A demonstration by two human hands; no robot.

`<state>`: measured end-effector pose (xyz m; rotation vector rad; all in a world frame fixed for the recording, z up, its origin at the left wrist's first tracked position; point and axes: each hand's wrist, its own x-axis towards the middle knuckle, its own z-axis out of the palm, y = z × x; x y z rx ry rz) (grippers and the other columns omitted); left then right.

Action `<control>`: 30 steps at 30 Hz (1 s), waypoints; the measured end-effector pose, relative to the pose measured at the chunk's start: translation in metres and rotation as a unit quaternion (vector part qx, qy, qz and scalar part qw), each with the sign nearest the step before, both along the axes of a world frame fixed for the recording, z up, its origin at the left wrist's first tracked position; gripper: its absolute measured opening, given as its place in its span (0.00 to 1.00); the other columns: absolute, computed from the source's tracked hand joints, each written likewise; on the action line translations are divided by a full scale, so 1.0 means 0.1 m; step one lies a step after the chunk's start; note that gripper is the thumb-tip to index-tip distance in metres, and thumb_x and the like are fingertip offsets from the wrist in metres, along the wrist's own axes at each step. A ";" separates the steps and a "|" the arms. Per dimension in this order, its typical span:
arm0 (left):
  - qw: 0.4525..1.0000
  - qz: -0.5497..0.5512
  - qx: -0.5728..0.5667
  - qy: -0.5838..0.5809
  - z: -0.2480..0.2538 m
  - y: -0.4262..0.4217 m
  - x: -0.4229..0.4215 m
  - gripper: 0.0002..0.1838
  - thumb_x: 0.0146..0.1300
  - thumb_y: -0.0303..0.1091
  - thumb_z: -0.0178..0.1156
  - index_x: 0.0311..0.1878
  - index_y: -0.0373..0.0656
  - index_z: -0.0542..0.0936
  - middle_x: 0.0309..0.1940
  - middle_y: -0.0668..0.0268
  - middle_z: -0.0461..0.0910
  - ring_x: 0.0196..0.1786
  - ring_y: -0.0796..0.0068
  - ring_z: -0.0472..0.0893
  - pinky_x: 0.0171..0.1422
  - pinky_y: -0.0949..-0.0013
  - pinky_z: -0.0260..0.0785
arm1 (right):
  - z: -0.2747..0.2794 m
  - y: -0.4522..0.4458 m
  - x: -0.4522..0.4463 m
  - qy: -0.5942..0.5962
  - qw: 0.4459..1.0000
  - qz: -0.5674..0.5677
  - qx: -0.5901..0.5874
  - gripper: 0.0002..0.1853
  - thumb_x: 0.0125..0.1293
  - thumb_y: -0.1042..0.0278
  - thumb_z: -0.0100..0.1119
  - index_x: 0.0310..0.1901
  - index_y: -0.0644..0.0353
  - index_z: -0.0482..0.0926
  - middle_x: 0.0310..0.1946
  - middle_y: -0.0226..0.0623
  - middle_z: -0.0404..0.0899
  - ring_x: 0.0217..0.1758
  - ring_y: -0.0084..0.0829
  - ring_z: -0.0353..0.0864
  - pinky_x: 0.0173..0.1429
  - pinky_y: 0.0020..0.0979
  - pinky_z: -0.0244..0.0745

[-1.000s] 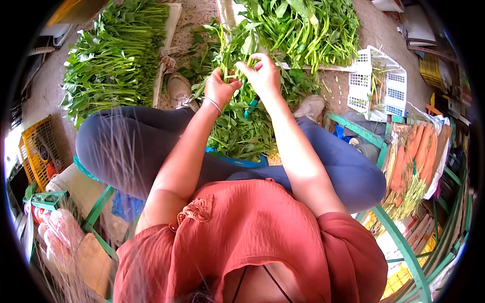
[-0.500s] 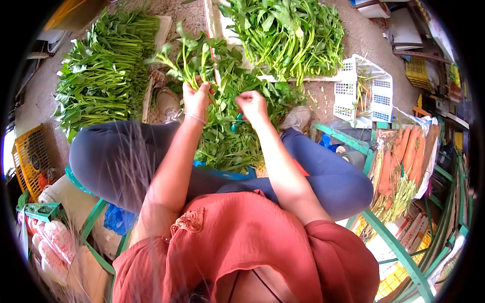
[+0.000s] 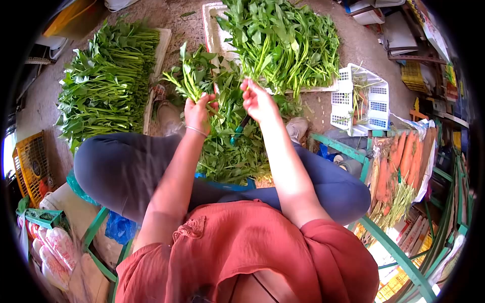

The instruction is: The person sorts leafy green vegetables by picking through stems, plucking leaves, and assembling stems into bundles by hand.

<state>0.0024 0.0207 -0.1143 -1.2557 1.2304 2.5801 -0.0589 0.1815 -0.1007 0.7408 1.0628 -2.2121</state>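
Note:
My left hand (image 3: 198, 115) is closed around a small bunch of water spinach (image 3: 189, 83), with leaves pointing up and stems poking out below the fingers. My right hand (image 3: 260, 103) is at the near edge of a large heap of water spinach (image 3: 288, 45). Its fingertips are pinched together, and what lies between them is too small to make out. Under and between my hands spread loose leaves and trimmings (image 3: 230, 164). A teal-handled tool (image 3: 235, 134) lies partly buried among them.
Neatly stacked water spinach (image 3: 108, 76) lies on the left. A white plastic basket (image 3: 360, 98) stands at right, above carrots (image 3: 406, 156) on a green metal frame (image 3: 399, 252). A yellow crate (image 3: 33, 164) is at far left. My legs flank the trimmings.
My right hand has moved up from over the trimmings to the edge of the large heap. My left hand has shifted slightly down, still holding its bunch.

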 end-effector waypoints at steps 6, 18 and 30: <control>0.980 -0.167 -0.097 0.051 0.06 0.16 0.02 0.11 0.54 0.30 0.60 0.38 0.40 0.70 0.32 0.64 0.78 0.28 0.77 0.74 0.30 0.73 0.69 | 0.01 -0.15 0.87 0.082 0.971 0.093 0.205 0.08 0.54 0.69 0.61 0.33 0.62 0.77 0.26 0.32 0.79 0.25 0.17 0.74 0.23 0.18 0.65; 0.984 -0.115 0.009 0.135 0.07 0.21 0.05 0.12 0.52 0.20 0.59 0.37 0.41 0.68 0.32 0.61 0.78 0.32 0.69 0.79 0.35 0.69 0.73 | 0.14 -0.15 0.90 0.128 0.924 0.195 0.304 0.12 0.63 0.62 0.49 0.33 0.63 0.77 0.23 0.30 0.79 0.24 0.20 0.77 0.22 0.19 0.66; 0.987 0.023 0.087 0.133 0.24 -0.04 -0.01 0.07 0.57 0.31 0.56 0.36 0.45 0.68 0.26 0.68 0.70 0.25 0.76 0.69 0.24 0.71 0.65 | -0.05 0.40 0.39 0.135 0.857 0.105 0.486 0.10 0.55 0.65 0.59 0.29 0.64 0.79 0.17 0.35 0.77 0.16 0.21 0.75 0.22 0.23 0.69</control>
